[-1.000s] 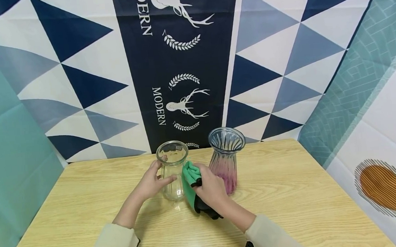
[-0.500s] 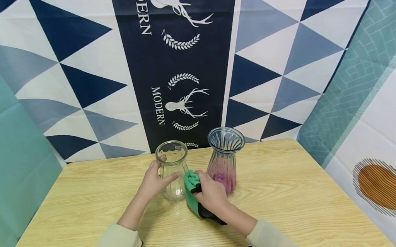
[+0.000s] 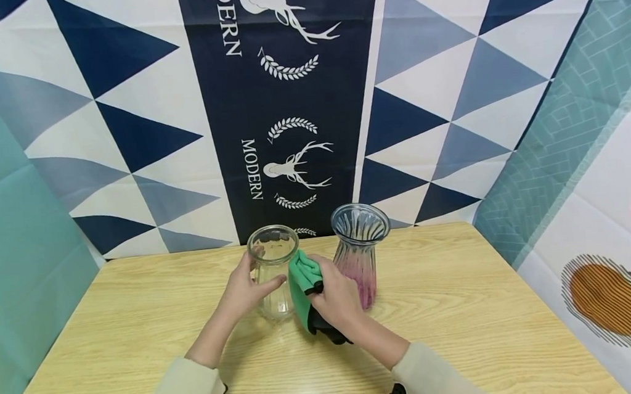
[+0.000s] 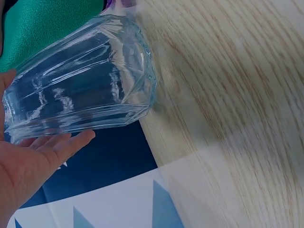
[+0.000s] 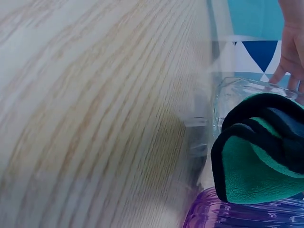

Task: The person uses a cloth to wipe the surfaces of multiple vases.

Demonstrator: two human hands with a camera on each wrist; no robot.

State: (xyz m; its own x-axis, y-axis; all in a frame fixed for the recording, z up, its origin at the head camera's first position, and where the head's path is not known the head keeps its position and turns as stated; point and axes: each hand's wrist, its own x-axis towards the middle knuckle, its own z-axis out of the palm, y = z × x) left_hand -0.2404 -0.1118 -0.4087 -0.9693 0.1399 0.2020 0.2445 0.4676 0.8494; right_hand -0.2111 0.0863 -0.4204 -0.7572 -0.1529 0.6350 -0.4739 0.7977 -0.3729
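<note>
A clear glass vase (image 3: 276, 300) with a wide round rim stands upright on the table. My left hand (image 3: 244, 290) grips it from the left, thumb across the near side and fingers behind; in the left wrist view fingers lie along the ribbed glass (image 4: 80, 90). A green cloth with black edging (image 3: 303, 279) is bunched in my right hand (image 3: 335, 295), which holds it against the vase's right side. Its black-edged folds hang below the hand, and in the right wrist view the cloth (image 5: 251, 171) covers part of the clear glass.
Just right of my right hand stands a ribbed glass vase (image 3: 363, 252), blue at its flared top and pink-purple below. Both vases are near the back edge of the wooden table (image 3: 459, 328). A patterned fabric backdrop (image 3: 285, 100) rises behind them.
My right hand and the cloth slid down along the vase's side, then came back up close to where they were. My left hand keeps its grip, and both vases stay in place.
</note>
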